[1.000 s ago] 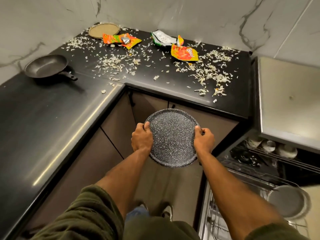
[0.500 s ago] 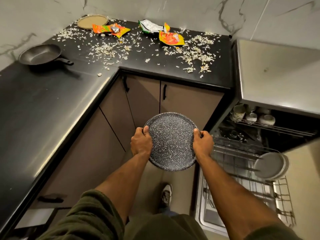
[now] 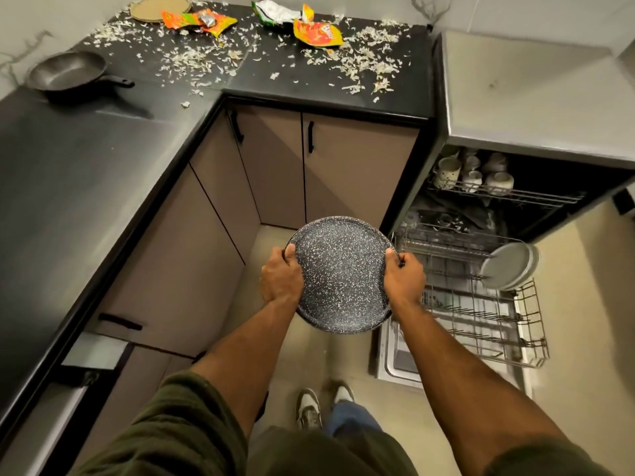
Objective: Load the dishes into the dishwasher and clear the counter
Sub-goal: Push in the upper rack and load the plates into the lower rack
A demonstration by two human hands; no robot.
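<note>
I hold a round black speckled plate (image 3: 342,274) flat in front of me, above the floor. My left hand (image 3: 281,278) grips its left rim and my right hand (image 3: 403,280) grips its right rim. Just right of the plate the dishwasher (image 3: 536,97) stands open, its lower wire rack (image 3: 481,324) pulled out with grey plates (image 3: 508,266) standing at its far end. Several cups (image 3: 472,171) sit in the upper rack. A black frying pan (image 3: 67,73) rests on the black counter (image 3: 68,166) at the left.
Orange snack wrappers (image 3: 318,32) and a second one (image 3: 199,22), a torn white packet (image 3: 275,12), a round tan mat (image 3: 159,6) and scattered pale scraps (image 3: 364,61) litter the back counter. Brown cabinet doors (image 3: 343,166) fill the corner. My shoes (image 3: 324,405) stand on the beige floor.
I have stepped back from the counter with the plate and turned toward the right. The open dishwasher and its pulled-out rack have come fully into view.
</note>
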